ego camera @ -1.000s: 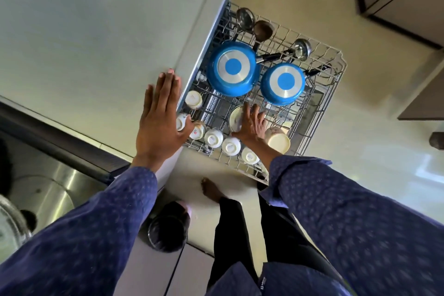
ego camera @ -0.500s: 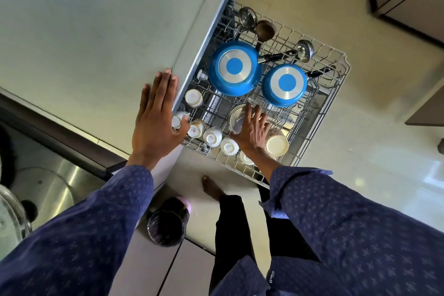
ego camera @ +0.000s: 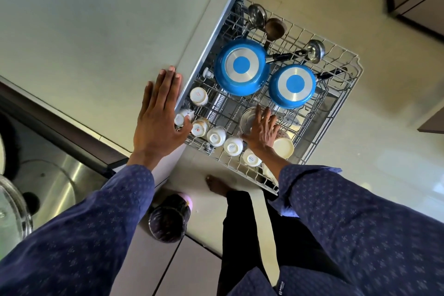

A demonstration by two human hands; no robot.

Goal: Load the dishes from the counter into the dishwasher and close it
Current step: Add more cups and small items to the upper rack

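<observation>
The left hand (ego camera: 159, 119) is laid flat on the table (ego camera: 91, 38) at its front edge, fingers spread and nothing held, just as it was a second ago. The change is seen at the right hand (ego camera: 262, 128): over the last second it has been brought a little further into the pulled-out rack (ego camera: 336, 103), and its open, empty grip is now spread over a small steel bowl (ego camera: 247, 119) that stands among the tines. Whether the bowl is actually pressed or only covered cannot be told.

The dishes themselves are found in the rack, not on the table. Two blue pans (ego camera: 241, 66) are set upside down side by side, the second blue pan (ego camera: 292, 85) just beside the first. Ladles (ego camera: 314, 50) are laid toward the far side, a row of white cups (ego camera: 216, 136) is stood upside down along the near edge, and a cream bowl (ego camera: 283, 145) is tucked beside the right wrist. No dish is seen on the visible part of the table.

From this it is judged that loading is nearly finished and that the bowl is being settled into place. What is left, it seems, is for the rack to be pushed in under the table and the door closed; a loosely seated bowl could be tipped when the rack is slid.
</observation>
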